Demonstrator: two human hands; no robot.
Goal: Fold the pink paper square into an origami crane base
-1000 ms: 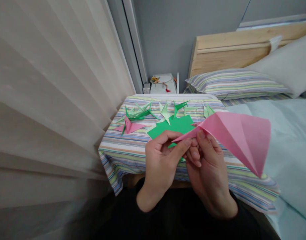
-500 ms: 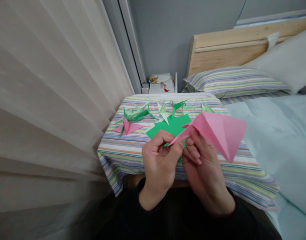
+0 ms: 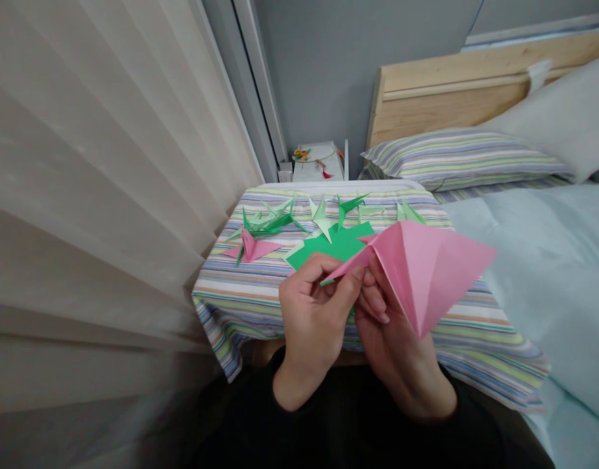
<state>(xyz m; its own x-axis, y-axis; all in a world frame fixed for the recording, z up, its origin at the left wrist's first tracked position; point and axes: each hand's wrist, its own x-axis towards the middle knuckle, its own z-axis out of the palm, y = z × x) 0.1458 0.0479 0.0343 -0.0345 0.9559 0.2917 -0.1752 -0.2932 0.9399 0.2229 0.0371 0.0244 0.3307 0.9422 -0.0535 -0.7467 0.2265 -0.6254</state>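
Note:
Both my hands hold a partly folded pink origami paper (image 3: 429,270) above the table. My left hand (image 3: 313,319) pinches its narrow pointed end between thumb and fingers. My right hand (image 3: 397,345) grips the paper near its middle, with its fingers curled and partly hidden behind the sheet. The wide creased part fans out to the right over my right wrist. Just beyond my hands lie green paper sheets (image 3: 345,242). A folded pink origami crane (image 3: 250,247) rests on the left, touching green origami cranes (image 3: 270,221).
A striped cloth (image 3: 240,280) covers the small table. More green folded pieces, among them a dark green crane (image 3: 349,207), line its far side. A pale curtain (image 3: 108,195) hangs on the left. To the right is a bed with a light blue quilt (image 3: 538,254).
The wide part of the pink paper has swung toward me and spread out, its right tip reaching further right. My hands have hardly moved.

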